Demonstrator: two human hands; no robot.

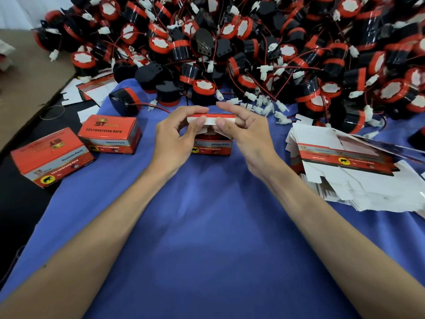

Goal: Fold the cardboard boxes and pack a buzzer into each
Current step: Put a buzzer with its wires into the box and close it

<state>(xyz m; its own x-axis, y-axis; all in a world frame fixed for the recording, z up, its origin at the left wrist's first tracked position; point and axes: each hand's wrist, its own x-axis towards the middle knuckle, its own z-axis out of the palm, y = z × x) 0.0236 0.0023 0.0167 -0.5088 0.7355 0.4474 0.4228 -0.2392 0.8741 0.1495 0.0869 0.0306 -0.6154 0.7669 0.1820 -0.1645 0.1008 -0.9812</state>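
Note:
A red cardboard box point(212, 147) stands on the blue cloth point(207, 226) at the centre, its lid half down over a red buzzer inside. My left hand point(177, 132) pinches the lid's white flap from the left. My right hand point(243, 132) pinches the same flap from the right. A huge pile of black and red buzzers point(230, 42) with white plugs fills the back. Two shut boxes, one point(110, 133) and another point(50, 156), stand at the left. A stack of flat unfolded boxes point(349, 166) lies at the right.
A single buzzer point(125, 100) lies apart on the cloth behind the shut boxes. More flat box blanks point(89, 90) lie at the back left, beside a brown cardboard sheet point(25, 84). The cloth in front of my arms holds nothing else.

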